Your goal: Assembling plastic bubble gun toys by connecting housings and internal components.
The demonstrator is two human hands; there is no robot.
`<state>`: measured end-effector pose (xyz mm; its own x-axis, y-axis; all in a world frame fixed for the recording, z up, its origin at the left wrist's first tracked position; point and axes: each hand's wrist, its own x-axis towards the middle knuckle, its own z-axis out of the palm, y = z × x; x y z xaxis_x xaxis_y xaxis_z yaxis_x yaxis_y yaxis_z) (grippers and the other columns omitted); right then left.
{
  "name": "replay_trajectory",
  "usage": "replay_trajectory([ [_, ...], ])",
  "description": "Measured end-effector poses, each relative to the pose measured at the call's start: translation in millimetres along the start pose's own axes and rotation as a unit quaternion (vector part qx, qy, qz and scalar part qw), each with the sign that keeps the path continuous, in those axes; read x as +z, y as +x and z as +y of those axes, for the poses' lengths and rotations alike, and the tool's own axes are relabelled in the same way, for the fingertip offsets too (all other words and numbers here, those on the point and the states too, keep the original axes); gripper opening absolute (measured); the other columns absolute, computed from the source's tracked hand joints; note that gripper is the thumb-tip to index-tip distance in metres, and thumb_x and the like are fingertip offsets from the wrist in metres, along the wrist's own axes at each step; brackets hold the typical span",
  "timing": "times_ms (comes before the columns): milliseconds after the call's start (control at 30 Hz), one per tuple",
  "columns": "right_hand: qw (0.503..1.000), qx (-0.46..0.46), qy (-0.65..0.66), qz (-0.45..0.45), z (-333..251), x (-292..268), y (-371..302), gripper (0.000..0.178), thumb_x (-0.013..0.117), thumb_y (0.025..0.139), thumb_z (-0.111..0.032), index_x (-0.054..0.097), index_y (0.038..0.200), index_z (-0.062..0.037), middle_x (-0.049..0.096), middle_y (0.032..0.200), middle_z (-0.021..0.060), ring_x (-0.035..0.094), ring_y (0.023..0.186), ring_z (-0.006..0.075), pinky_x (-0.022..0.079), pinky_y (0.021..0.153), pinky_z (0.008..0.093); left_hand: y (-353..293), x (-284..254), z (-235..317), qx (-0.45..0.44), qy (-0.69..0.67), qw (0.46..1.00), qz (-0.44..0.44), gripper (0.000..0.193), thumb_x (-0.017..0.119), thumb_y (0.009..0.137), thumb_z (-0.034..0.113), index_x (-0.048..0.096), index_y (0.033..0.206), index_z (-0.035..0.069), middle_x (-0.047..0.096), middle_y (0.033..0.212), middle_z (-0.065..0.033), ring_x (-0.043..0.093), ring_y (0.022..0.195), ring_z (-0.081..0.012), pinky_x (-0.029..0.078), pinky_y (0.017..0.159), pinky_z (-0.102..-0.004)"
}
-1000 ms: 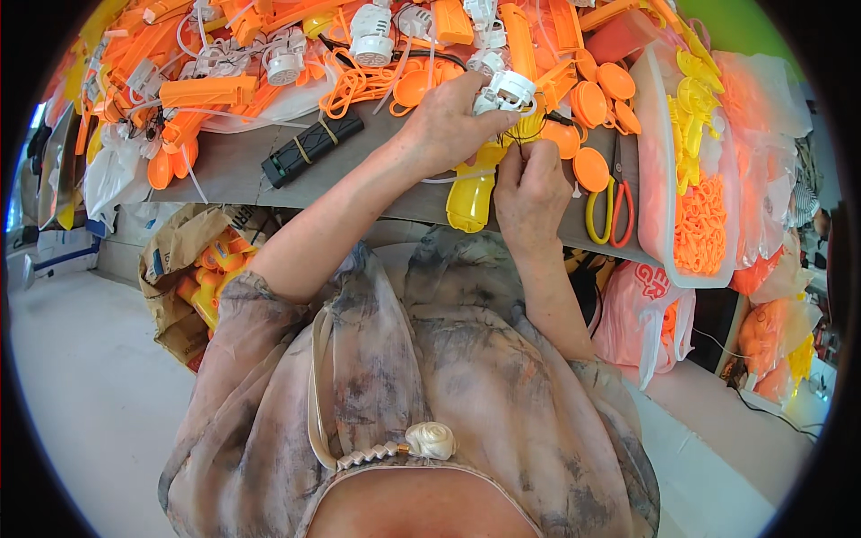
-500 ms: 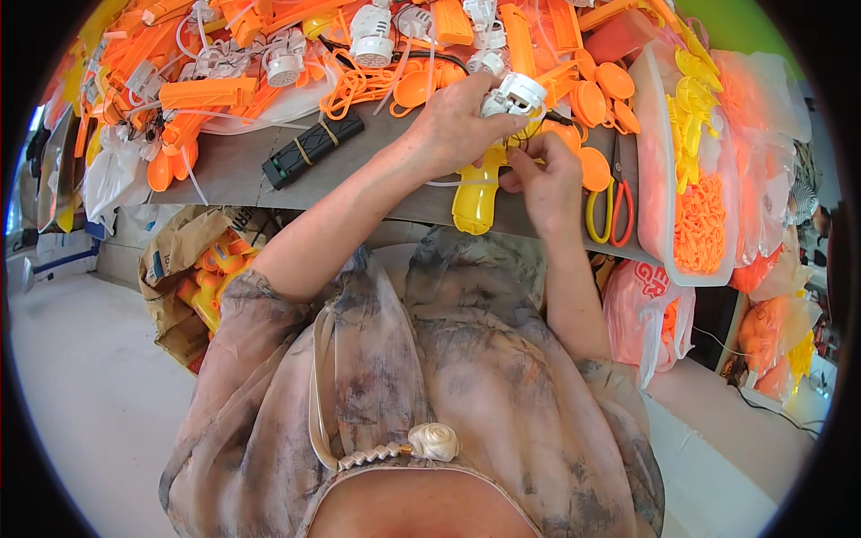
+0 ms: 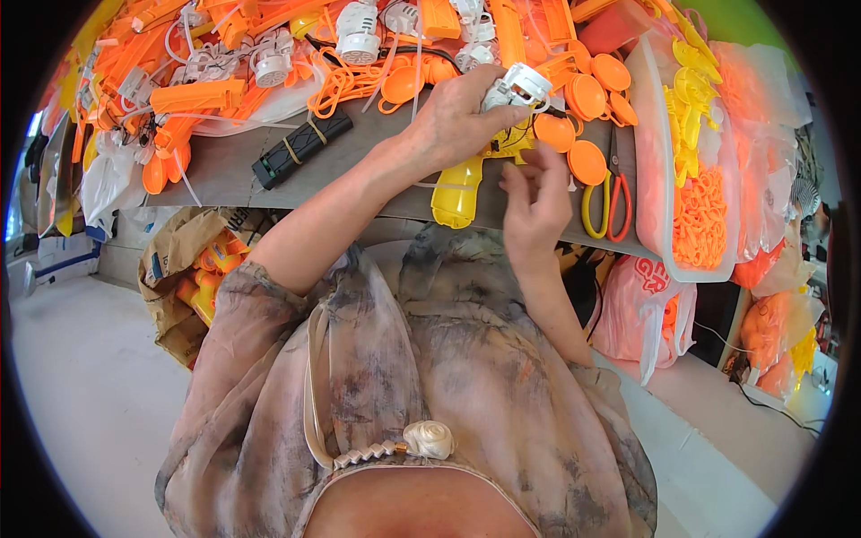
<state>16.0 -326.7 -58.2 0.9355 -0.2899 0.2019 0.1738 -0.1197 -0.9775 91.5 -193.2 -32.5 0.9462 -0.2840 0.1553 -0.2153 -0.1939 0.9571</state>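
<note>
My left hand (image 3: 459,115) grips a white plastic motor unit (image 3: 520,86) over the table, thumb and fingers around its left side. Below this unit lies a yellow plastic shell (image 3: 456,195), its rounded handle toward me. Thin dark wires show between unit and shell. Close to the shell's right side is my right hand (image 3: 540,202), its fingers loosely bent and apart with nothing visible in them. Orange round caps (image 3: 587,162) lie just right of that hand. Part of the shell is hidden behind my left wrist and fingers.
Scissors (image 3: 619,206) with red and yellow handles lie at right, beside a clear bin (image 3: 659,179) of orange and yellow parts. A banded black bar (image 3: 300,150) rests at left. Orange parts (image 3: 197,95) and white motor units (image 3: 357,34) pile up behind. A paper bag (image 3: 166,269) stands below.
My right hand has drawn away from the wires, its fingers opening and moving slightly down. The motor unit has tilted in my left hand. The whole view has shifted slightly.
</note>
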Motion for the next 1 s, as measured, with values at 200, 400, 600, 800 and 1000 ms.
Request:
replay_trajectory([
  [200,0.888,-0.285,-0.347,-0.1,9.4,-3.3,1.7,0.037,0.056,0.074,0.012,0.056,0.111,0.0057,0.053,0.101,0.0194,0.057,0.09,0.0337,0.048,0.074,0.0369,-1.1,0.9,3.6,-0.017,0.022,1.0,-0.009,0.039,0.066,0.082,0.022,0.053,0.11,-0.003,0.064,0.088,-0.0188,0.063,0.078,-0.0266,0.049,0.068,-0.0368],
  [400,0.887,-0.277,-0.345,-0.133,5.8,-8.6,5.2,0.037,0.056,0.073,0.01,0.057,0.11,0.0062,0.052,0.101,0.0199,0.056,0.087,0.034,0.048,0.072,0.0367,-5.7,3.4,-1.2,0.05,0.065,0.996,-0.02,0.042,0.065,0.083,0.021,0.05,0.116,-0.001,0.064,0.084,-0.0159,0.063,0.075,-0.024,0.049,0.065,-0.035],
  [600,0.979,-0.057,-0.148,-0.131,-10.9,-31.7,14.4,0.027,0.056,0.085,0.001,0.058,0.112,0.0018,0.054,0.102,0.0102,0.055,0.088,0.0174,0.047,0.073,0.0292,-4.7,-3.4,10.1,-0.003,0.049,0.998,-0.031,0.044,0.065,0.082,0.02,0.049,0.119,0.002,0.064,0.085,-0.0188,0.064,0.079,-0.0331,0.049,0.068,-0.0389],
  [800,0.993,-0.067,-0.044,-0.087,-23.9,-11.9,55.1,0.028,0.057,0.091,-0.014,0.055,0.115,-0.0005,0.058,0.097,0.0046,0.054,0.085,0.012,0.044,0.077,0.0242,-8.3,-0.6,16.5,0.019,0.129,0.989,-0.067,0.048,0.069,0.079,0.022,0.049,0.118,0.003,0.064,0.094,-0.0193,0.063,0.085,-0.0343,0.05,0.071,-0.0396],
  [1000,0.996,-0.078,-0.01,-0.044,-11.9,-13.7,57.4,0.026,0.052,0.094,-0.02,0.058,0.111,-0.0012,0.058,0.098,0.003,0.051,0.087,0.0074,0.04,0.078,0.0212,-54.6,-7.9,46.1,0.02,0.13,0.991,-0.022,0.051,0.071,0.075,0.017,0.046,0.116,0.001,0.061,0.099,-0.0184,0.064,0.079,-0.0324,0.051,0.064,-0.0405],
])
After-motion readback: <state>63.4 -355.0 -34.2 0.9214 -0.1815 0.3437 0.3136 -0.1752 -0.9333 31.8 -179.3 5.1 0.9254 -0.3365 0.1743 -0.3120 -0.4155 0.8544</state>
